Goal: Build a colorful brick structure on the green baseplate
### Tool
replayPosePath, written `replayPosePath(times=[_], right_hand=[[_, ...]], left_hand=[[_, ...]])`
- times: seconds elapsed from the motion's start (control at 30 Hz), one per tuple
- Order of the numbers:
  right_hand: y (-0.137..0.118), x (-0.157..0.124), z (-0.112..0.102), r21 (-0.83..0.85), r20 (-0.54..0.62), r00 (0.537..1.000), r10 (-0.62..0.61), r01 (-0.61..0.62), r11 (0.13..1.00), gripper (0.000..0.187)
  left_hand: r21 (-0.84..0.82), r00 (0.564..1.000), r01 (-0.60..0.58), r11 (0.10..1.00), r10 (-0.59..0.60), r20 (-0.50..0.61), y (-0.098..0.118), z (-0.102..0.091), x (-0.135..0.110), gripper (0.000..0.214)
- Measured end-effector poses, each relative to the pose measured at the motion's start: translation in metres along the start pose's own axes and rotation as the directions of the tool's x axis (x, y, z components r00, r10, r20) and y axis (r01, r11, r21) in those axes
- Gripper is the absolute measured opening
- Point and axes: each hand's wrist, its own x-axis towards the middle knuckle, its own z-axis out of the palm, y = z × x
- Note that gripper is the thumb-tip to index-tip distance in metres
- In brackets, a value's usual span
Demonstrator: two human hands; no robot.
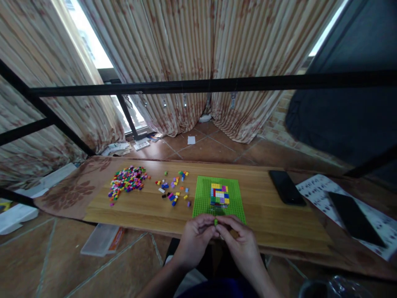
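Note:
Just in front of the near edge of a green baseplate (203, 198), my left hand (196, 238) and my right hand (240, 239) meet at the fingertips. Between them is a small lime-green toy brick (216, 222), pinched by the fingers of both hands. Part of it is hidden by the fingers. On the baseplate stands a block built of many-coloured bricks (220, 194), with yellow, white, red, blue and purple pieces on top. My hands are apart from that block.
A heap of mixed small bricks (128, 181) lies on the left of the wooden board (257, 198), with several loose bricks (173, 195) nearer the baseplate. A black phone (287, 187) lies to the right, beside a printed sheet (316, 190) and another dark flat device (356, 217).

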Motion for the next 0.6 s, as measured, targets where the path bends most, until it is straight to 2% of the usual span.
replayPosePath(times=[0.23,0.37,0.43,0.53,0.6], right_hand=[[0.000,0.012,-0.019,-0.185,-0.031,0.994,-0.109,0.101,0.977,0.022],[0.008,0.029,-0.030,-0.259,-0.068,0.988,-0.141,0.119,0.958,0.025],[0.015,0.044,-0.034,-0.266,-0.120,0.983,-0.141,0.105,0.958,0.027],[0.030,0.071,-0.038,-0.245,-0.187,0.973,-0.136,0.088,0.966,0.030],[0.039,0.088,-0.038,-0.220,-0.192,0.974,-0.117,0.073,0.973,0.031]], left_hand=[[0.145,0.990,-0.139,0.980,0.133,0.050,-0.001,0.016,0.018,0.021],[0.221,0.984,-0.176,0.959,0.164,0.072,0.003,0.020,0.033,0.028],[0.311,0.978,-0.205,0.928,0.205,0.034,0.007,0.017,0.043,0.028],[0.505,0.944,-0.251,0.826,0.324,-0.059,0.014,0.006,0.064,0.025],[0.609,0.924,-0.230,0.759,0.367,-0.108,0.017,-0.004,0.082,0.025]])
